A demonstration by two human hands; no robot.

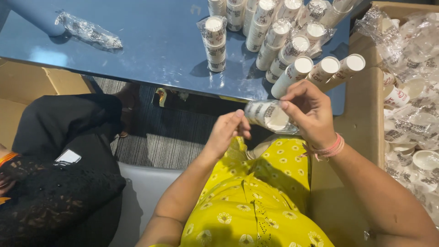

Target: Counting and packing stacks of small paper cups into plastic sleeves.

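Note:
Both my hands hold a short stack of white paper cups (270,114) wrapped in clear plastic, just below the near edge of the blue table (155,45). My right hand (311,112) grips the stack's right end with fingers curled over it. My left hand (226,132) pinches its left end with the fingertips. The stack lies sideways, its open mouth facing me. My yellow flowered clothing fills the lower middle of the view.
Several wrapped cup stacks (292,50) stand and lean on the table's far right; one stack (215,41) stands alone. A cardboard box (366,119) of loose cups and plastic is at right. A crumpled wrapper (89,31) lies far left. A person in black (59,183) sits at left.

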